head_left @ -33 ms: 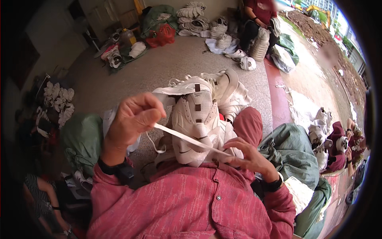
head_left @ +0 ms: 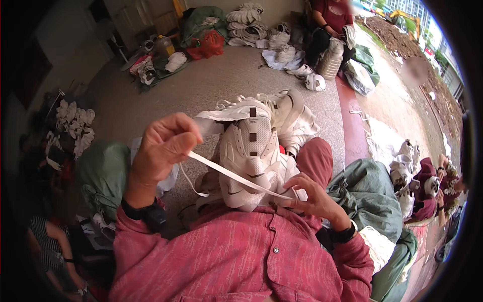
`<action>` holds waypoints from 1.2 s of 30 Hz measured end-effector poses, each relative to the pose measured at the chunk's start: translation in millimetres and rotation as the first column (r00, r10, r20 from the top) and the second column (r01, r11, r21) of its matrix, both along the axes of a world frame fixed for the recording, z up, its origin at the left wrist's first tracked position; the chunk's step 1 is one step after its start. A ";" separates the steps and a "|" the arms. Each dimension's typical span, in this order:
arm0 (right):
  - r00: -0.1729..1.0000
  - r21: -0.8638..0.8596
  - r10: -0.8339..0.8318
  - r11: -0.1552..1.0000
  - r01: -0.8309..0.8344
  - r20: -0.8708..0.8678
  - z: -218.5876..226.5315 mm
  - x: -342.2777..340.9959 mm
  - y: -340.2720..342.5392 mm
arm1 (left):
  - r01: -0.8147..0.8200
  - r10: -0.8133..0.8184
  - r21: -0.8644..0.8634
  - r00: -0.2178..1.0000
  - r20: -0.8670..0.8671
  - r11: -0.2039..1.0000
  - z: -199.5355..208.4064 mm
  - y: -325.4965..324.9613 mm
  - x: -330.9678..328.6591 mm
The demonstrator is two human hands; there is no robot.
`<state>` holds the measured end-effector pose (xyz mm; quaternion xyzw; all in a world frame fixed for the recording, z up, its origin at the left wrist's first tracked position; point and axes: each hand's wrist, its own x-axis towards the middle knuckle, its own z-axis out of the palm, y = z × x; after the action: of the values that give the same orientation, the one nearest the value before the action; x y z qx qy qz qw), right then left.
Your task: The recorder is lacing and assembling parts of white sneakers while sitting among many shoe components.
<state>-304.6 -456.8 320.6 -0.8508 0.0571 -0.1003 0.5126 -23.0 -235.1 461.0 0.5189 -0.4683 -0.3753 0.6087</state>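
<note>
A flat white shoelace [head_left: 229, 173] runs straight and slanting between my two hands. My left hand [head_left: 168, 146] is closed, pinching its upper end, and a thin loose length hangs below the fingers. The lower end lies between the thumb and fingers of my right hand [head_left: 317, 201], which is closed on it with the other fingers stretched. Behind the lace an off-white shoe upper [head_left: 253, 163] lies on my lap, its tongue marked with dark squares and its eyelets bare. Beyond it rests a pile of more cream shoe uppers [head_left: 294, 118], some with laces.
Green sacks [head_left: 365, 194] stand close on my right, and another green sack [head_left: 103, 173] on my left. White shoes [head_left: 75, 126] are heaped at the far left. Across the floor a seated person [head_left: 332, 25] handles uppers beside a red plastic bag [head_left: 206, 45] and stacked shoe parts.
My left hand has shifted slightly left, its end of the lace with it. The loose length hanging below that hand has swung a little. My right hand stays nearly in place.
</note>
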 end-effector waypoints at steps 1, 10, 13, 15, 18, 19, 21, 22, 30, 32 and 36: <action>1.000 0.015 -0.017 1.000 0.017 -0.003 -7.4 5.1 -7.5 | -0.042 0.036 -0.098 0.997 -0.063 0.994 1.0 6.6 12.8; 0.975 0.541 -0.160 0.812 0.219 -0.155 67.3 -8.3 -28.9 | 0.120 -0.328 0.667 0.925 0.194 0.735 -18.2 49.2 52.3; 0.919 0.602 -0.390 0.748 0.278 0.060 108.4 -6.7 -57.7 | 0.483 -0.559 0.368 0.818 0.133 0.795 -14.8 70.9 68.4; 0.864 0.625 -0.459 0.741 0.243 0.207 125.6 -2.5 -84.3 | 0.487 -0.487 0.024 0.873 -0.007 0.873 -28.6 92.1 70.7; 0.841 0.630 -0.468 0.747 0.213 0.271 136.1 -5.3 -102.2 | 0.111 -0.372 -0.523 0.825 -0.426 0.845 -40.9 105.3 84.2; 0.858 0.632 -0.458 0.741 0.225 0.232 130.6 -2.0 -105.4 | 0.105 -0.367 -0.523 0.826 -0.428 0.846 -39.1 108.9 89.2; 0.924 0.628 -0.360 0.750 0.205 0.128 113.0 -4.1 -108.7 | -0.179 -0.257 -0.566 0.755 -0.604 0.804 -30.7 110.8 104.7; 0.962 0.647 -0.260 0.749 0.143 0.087 101.5 -7.9 -107.9 | -0.177 -0.261 -0.567 0.752 -0.605 0.805 -37.0 114.1 118.7; 0.792 0.903 -0.481 0.379 -0.200 0.377 52.0 -51.5 -114.8 | -0.843 0.336 -0.162 0.371 -0.866 0.512 -137.7 188.7 220.0; 0.678 0.912 -0.625 0.151 -0.382 0.387 49.6 -75.8 -131.0 | -0.902 0.411 -0.055 0.249 -0.877 0.429 -149.4 187.1 233.2; 0.524 0.846 -0.763 0.055 -0.531 0.378 17.6 -153.2 -186.4 | -0.948 0.483 0.124 0.035 -0.875 0.293 -177.1 183.6 246.0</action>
<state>-457.9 -643.2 338.1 -0.0646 -0.0545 -0.4756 0.8756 223.0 -51.5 283.9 0.2718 0.1355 -0.0344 0.9521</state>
